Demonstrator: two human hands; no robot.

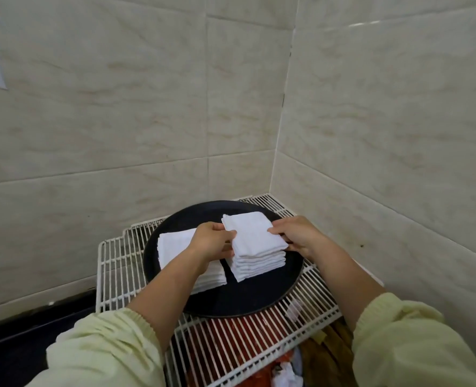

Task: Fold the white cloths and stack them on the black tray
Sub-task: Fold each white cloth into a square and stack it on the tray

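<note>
I have the top cloth (255,236) between both hands, on the right stack (259,263), which stands on the tray (259,300). My left hand (213,241) pinches its left edge, thumb on top and fingers curled under. My right hand (295,236) pinches the right edge with curled fingers. Whether the fingers catch only this one cloth or also a layer below, I cannot tell. The left stack (175,247) lies just beside, partly hidden by my left forearm. The tray sits on a wire rack (119,263).

I judge the step is to set this cloth square on the right stack. To do it well, I should bring its corners over the corners below before I let go, and lower both edges together so the fold does not open. The stack is high, so I should pull the fingers out sideways and slowly, not to drag the layers.
</note>
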